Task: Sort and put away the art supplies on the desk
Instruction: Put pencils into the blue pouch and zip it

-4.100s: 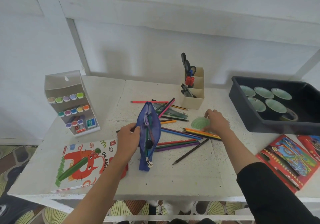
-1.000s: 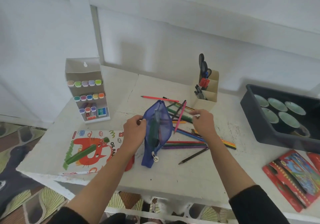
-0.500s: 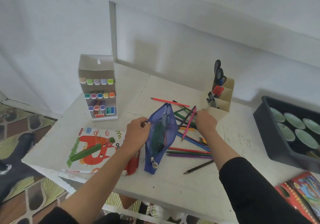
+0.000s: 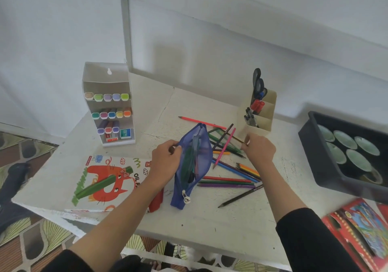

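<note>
The left hand (image 4: 165, 162) is gripping the left edge of a blue mesh pencil case (image 4: 194, 166), its fingers curling round the rim and holding the zip opening spread wide. The case is lying lengthwise near the middle of the white desk (image 4: 210, 219), with its zip pull hanging at the near end and several pencils showing through the mesh. The right hand (image 4: 260, 150) is hovering just right of the case with its fingers curled, and its fingertips are pinching the end of a thin brown pencil (image 4: 237, 139). A pink pencil (image 4: 224, 147) and a dark pencil (image 4: 222, 137) are slanting across the pile between the case and that hand; whether the hand is touching them I cannot tell. Loose coloured pencils (image 4: 228, 182) are lying fanned out beside the case's right side, a black pencil (image 4: 239, 197) is lying nearest the front edge, and a red pencil (image 4: 201, 122) is resting just beyond the case. A flat oil pastel box (image 4: 105, 179) is sitting under the left forearm. A white marker rack (image 4: 107, 103) is standing at the back left, holding rows of coloured caps. A beige pen holder (image 4: 260, 116) with scissors (image 4: 258, 84) is standing behind the right hand. A dark tray (image 4: 310, 145) holding round green-topped pots (image 4: 344, 139) is sitting at the right, and a red pencil box (image 4: 357, 229) is lying near the right front corner
</note>
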`<state>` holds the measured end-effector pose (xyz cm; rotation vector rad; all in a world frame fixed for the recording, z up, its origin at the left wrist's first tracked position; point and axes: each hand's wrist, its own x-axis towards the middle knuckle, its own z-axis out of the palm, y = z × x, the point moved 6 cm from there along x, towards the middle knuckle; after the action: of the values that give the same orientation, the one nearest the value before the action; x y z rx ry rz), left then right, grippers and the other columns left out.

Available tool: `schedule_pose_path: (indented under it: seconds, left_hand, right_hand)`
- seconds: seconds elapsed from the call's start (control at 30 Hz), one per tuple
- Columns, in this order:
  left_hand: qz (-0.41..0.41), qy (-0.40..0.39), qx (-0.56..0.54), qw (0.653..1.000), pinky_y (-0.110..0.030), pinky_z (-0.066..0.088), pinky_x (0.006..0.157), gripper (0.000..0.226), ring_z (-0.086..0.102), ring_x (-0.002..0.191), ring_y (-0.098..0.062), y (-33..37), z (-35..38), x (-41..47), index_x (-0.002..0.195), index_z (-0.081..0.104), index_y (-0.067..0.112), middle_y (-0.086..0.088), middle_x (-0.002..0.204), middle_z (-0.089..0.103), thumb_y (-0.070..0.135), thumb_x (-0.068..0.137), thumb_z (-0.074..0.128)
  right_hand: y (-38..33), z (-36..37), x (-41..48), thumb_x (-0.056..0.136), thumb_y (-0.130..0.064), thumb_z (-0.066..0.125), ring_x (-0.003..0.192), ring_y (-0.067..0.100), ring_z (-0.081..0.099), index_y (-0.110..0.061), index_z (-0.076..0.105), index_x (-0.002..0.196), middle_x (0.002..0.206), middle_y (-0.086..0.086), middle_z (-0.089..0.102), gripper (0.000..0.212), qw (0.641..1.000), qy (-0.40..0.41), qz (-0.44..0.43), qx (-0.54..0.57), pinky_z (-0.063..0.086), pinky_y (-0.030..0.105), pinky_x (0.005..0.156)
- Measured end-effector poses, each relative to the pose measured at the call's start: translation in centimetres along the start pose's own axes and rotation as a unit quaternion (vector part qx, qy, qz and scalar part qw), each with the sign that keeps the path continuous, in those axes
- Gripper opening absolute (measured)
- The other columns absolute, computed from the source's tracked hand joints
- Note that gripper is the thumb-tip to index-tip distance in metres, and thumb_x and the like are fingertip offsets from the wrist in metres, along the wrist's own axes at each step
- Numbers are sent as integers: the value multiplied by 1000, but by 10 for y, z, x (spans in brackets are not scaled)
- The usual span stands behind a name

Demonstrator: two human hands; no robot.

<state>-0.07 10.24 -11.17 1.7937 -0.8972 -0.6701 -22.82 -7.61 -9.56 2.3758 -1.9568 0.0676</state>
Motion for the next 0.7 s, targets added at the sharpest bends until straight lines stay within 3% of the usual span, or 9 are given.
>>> schedule_pose_path:
  seconds: [0.17, 0.37, 0.5, 0.63, 0.7]
  left_hand:
    - [2, 11, -27, 1000, -9, 37, 46, 12, 50, 56, -10, 1, 4, 0, 99, 62, 13, -4, 69, 59, 12, 94, 51]
    - [5, 16, -51, 999, -12, 36, 44, 11, 47, 54, -13, 2, 6, 1, 100, 60, 14, -4, 65, 54, 9, 92, 53]
    - [2, 9, -56, 998, -12, 35, 43, 10, 49, 58, -15, -1, 9, 0, 100, 59, 15, -3, 66, 54, 10, 93, 53]
    - [2, 3, -59, 998, -14, 38, 45, 11, 51, 60, -15, -2, 10, -2, 102, 58, 15, -3, 68, 56, 11, 94, 53]
    - [2, 0, -60, 998, -18, 41, 50, 12, 53, 61, -16, -1, 10, -3, 103, 59, 15, -2, 70, 57, 12, 93, 53]
  right_hand:
    - [26, -9, -17, 85, -32, 62, 72, 18, 58, -24, 62, 85, 82, -1, 66, 7, 995, -34, 61, 76, 39, 22, 54]
    - [50, -20, -41, 83, -28, 67, 73, 17, 63, -22, 66, 84, 78, -1, 68, 6, 988, -105, 104, 53, 48, 25, 62]
    - [56, -26, -53, 85, -26, 66, 69, 11, 62, -21, 67, 89, 73, -4, 69, 7, 974, -116, 115, 158, 52, 28, 66]
    - [29, -37, -73, 87, -13, 65, 44, 10, 49, -8, 66, 95, 68, 4, 68, 10, 886, -198, 109, 405, 43, 20, 47]
    - [14, -45, -83, 88, -8, 63, 38, 9, 43, -3, 64, 101, 66, 7, 67, 14, 848, -226, 87, 470, 40, 17, 42]
